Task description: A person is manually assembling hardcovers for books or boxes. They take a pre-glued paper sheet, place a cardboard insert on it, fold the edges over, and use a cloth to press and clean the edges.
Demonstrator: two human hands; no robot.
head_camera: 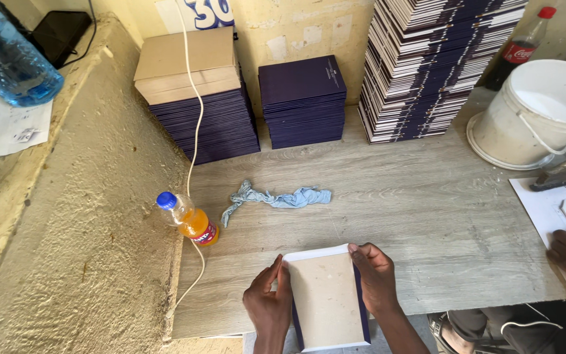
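Work surface: grey wood-grain table (427,216), set against a rough yellowish plaster wall (309,26) with peeling patches at the back. Left side: a coarse, sloping plastered ledge (93,196) of the same yellow-beige tone, running along the table's edge, with a white cable (194,124) hanging down across it. Lighting: even, soft daylight, without hard shadows.

Small bookbinding workshop: tall stacks of navy covers (427,65), greyboard sheets (185,62) piled against rough plaster wall (296,29), white glue bucket (538,111) on worn wood-grain worktable (427,210).
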